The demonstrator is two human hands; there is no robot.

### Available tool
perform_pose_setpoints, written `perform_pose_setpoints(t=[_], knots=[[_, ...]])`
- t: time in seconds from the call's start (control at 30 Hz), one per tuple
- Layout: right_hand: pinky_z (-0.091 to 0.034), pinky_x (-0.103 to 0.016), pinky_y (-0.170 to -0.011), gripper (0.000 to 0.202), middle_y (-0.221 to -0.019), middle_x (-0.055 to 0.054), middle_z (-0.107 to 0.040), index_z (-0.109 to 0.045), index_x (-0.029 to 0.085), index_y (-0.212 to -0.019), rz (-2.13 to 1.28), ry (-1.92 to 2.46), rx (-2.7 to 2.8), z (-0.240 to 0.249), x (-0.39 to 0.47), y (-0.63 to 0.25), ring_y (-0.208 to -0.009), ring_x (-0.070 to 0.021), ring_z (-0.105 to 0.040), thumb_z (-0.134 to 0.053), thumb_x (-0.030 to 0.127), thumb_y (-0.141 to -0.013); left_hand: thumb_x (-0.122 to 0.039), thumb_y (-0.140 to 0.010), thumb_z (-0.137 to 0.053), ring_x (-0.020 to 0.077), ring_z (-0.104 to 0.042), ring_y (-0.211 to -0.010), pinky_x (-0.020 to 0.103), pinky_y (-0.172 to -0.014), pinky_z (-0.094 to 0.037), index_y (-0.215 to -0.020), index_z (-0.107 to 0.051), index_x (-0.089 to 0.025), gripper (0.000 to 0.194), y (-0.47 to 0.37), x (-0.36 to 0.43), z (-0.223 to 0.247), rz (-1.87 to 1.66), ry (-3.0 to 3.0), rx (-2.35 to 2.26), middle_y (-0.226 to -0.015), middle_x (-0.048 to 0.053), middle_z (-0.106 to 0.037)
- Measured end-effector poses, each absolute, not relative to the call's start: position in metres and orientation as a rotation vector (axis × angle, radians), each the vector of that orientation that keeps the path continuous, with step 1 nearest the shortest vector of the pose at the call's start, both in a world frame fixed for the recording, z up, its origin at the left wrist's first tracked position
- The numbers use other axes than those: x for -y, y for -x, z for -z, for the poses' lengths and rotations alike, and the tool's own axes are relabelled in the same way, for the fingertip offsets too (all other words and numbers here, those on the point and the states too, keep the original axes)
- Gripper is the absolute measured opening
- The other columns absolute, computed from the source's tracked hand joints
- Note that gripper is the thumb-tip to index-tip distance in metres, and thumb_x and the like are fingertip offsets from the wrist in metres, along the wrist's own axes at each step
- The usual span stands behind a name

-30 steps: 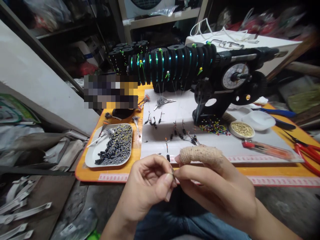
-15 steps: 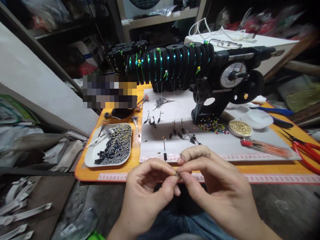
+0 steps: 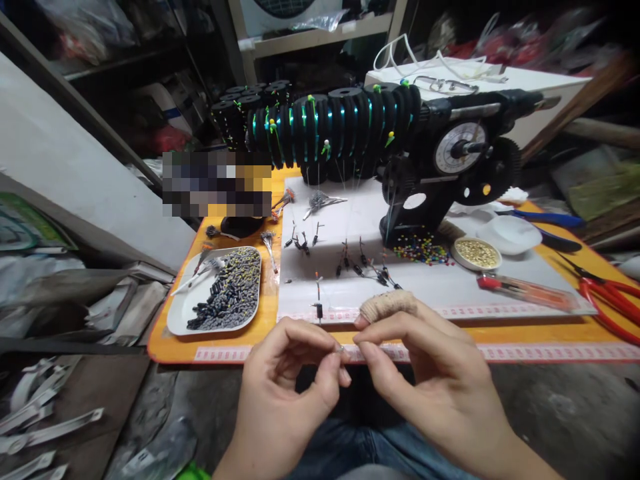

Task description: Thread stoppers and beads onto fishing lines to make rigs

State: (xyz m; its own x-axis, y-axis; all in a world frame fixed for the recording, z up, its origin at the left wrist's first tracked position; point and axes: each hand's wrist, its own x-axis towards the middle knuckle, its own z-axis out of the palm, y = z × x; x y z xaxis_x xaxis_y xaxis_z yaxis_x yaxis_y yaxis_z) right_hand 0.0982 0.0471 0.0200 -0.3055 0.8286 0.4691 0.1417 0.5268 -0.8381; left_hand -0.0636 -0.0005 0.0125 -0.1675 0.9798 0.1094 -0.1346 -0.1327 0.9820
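the left hand [image 3: 276, 383] pinches a tiny piece [image 3: 341, 349] between closed fingertips, the right hand [image 3: 440, 373] nearly closed at its three o'clock, contents unclear, probably for precision, with the tray [image 3: 179, 313] handy at ten o'clock.

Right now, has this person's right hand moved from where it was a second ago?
Yes, slightly: judged against the white board, the right hand sits a little farther right, its fingertips now apart from the left hand.
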Motion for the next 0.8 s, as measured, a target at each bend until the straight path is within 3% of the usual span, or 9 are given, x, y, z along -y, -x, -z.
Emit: perform_pose_setpoints(t=[0.23,0.6,0.8], knots=[[-0.056,-0.018,-0.071,0.013,-0.09,-0.002,-0.063,-0.066,0.023,-0.088,-1.004,0.801,1.763,-0.02,-0.047,-0.096,-0.087,-0.0124,-0.064,-0.062,0.01,-0.09,0.002,-0.085,-0.067,0.0122,-0.071,-0.086,0.021,-0.08,-0.058,-0.099,-0.07,-0.023,0.029,0.071,0.002,-0.002,-1.532,-1.739,-1.338,-0.09,-0.001,-0.073],[-0.052,-0.022,-0.076,0.014,-0.092,-0.001,-0.064,-0.066,0.021,-0.09,-1.138,0.782,1.712,-0.016,-0.041,-0.095,-0.089,-0.0128,-0.064,-0.058,0.011,-0.093,-0.008,-0.097,-0.057,0.0094,-0.06,-0.082,0.015,-0.072,-0.052,-0.093,-0.063,-0.023,0.017,0.052,0.003,0.01,-1.683,-1.507,-1.29,-0.092,-0.001,-0.058],[-0.051,-0.023,-0.079,0.015,-0.094,-0.001,-0.065,-0.067,0.022,-0.093,-1.149,0.773,1.718,-0.017,-0.04,-0.095,-0.09,-0.013,-0.064,-0.057,0.011,-0.093,-0.014,-0.102,-0.052,0.0111,-0.055,-0.087,0.016,-0.077,-0.049,-0.092,-0.06,-0.023,0.015,0.049,0.003,0.009,-1.649,-1.461,-1.245,-0.091,-0.001,-0.054]])
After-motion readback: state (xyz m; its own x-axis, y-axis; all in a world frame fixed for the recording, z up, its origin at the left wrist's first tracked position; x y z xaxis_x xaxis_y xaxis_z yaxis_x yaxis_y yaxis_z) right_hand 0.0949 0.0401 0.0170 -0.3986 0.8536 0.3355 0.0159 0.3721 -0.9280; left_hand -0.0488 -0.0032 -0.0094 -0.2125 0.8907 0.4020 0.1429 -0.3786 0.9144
